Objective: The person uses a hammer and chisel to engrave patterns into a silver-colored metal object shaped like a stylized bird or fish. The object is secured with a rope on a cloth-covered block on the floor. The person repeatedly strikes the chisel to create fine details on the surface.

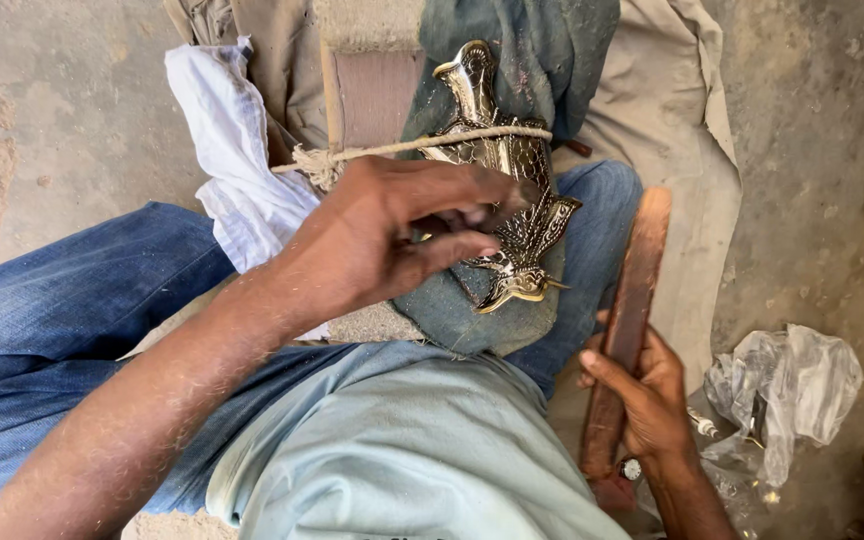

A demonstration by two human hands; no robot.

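Pale shirt (pixel 402 450) nearest; left hand (pixel 392 235) pinches over the ornate brass piece (pixel 512 190); right hand (pixel 647 395), at four o'clock, grips a worn wooden stick (pixel 632 300).

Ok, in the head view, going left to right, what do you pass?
White cloth → left hand → ornate metal piece tied down with cord → wooden stick held in the right hand → crumpled clear plastic bag.

I see a brass-gold metal ornament (pixel 507 180) with dark engraved scale-like patterning, tied by a tan cord (pixel 422 146) over a dusty blue-green pad (pixel 472 315). Reddish-brown wooden stick (pixel 627 310), white cloth (pixel 237 160), blue jeans (pixel 62 310), grey floor (pixel 822 150).
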